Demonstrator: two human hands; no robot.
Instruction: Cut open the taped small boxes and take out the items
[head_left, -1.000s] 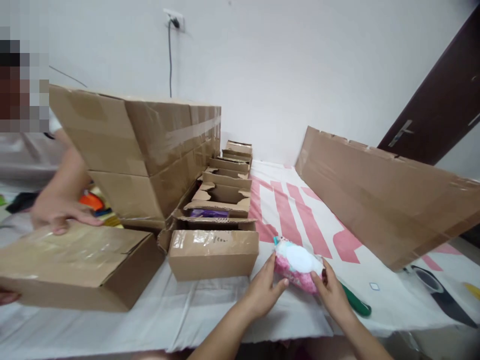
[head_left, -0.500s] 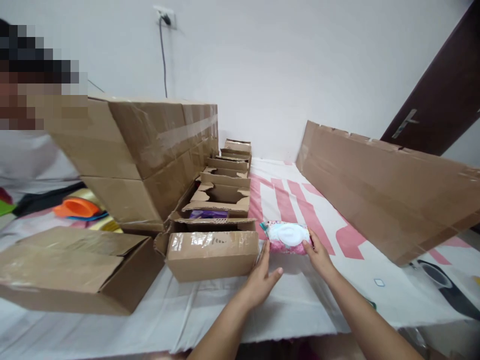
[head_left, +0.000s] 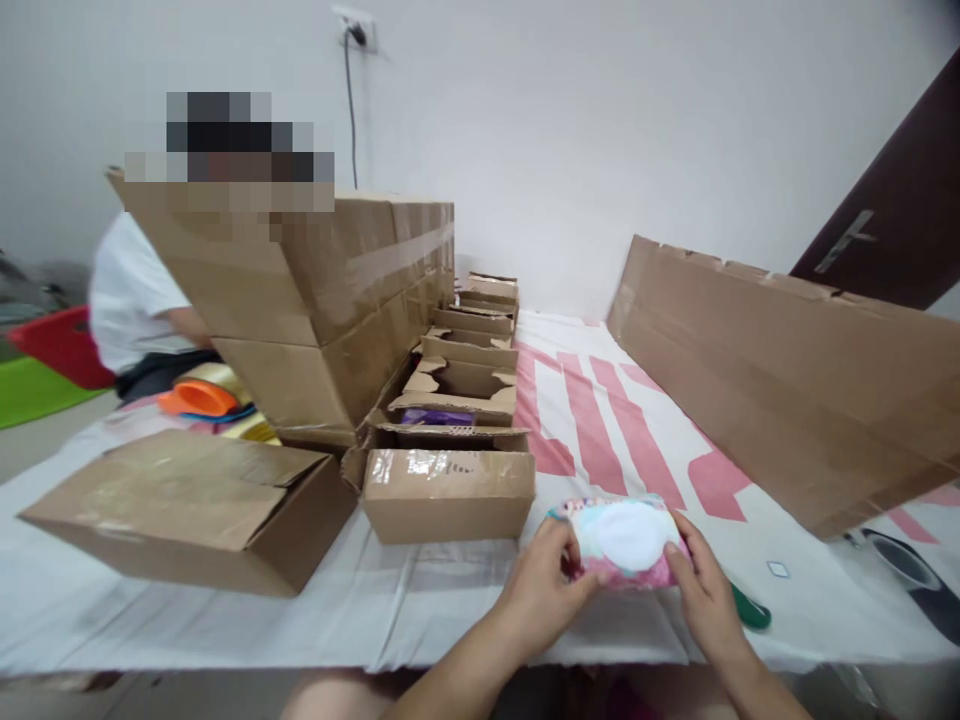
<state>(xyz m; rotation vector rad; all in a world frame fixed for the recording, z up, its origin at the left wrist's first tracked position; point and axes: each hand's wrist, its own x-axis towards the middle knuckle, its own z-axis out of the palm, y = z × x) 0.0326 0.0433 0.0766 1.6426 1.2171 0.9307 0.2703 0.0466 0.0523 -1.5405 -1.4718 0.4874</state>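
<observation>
Between my two hands is a pack of wet wipes (head_left: pixel 628 540), pink and pale blue with a white oval lid facing up. My left hand (head_left: pixel 547 580) grips its left end, thumb along the near edge and fingers curled behind. My right hand (head_left: pixel 701 575) holds the right end, with the thumb on the front. Left of the pack stands a small cardboard box (head_left: pixel 448 505), the nearest of a row of open boxes. A purple packet (head_left: pixel 439 417) shows inside the row. Partly hidden behind my right hand lies a dark green object (head_left: pixel 752 608).
Tall joined cartons (head_left: pixel 360 300) rise behind the row on the left, with a person in a white shirt (head_left: pixel 135 300) beyond. A closed carton (head_left: pixel 180 510) sits front left. A long cardboard panel (head_left: pixel 780 370) leans on the right. A dark ring-shaped object (head_left: pixel 904 565) lies near the right edge.
The wet wipes have come nearer to me, away from the small box. My left hand, open beside the pack before, has closed on its left end. The view has shifted left.
</observation>
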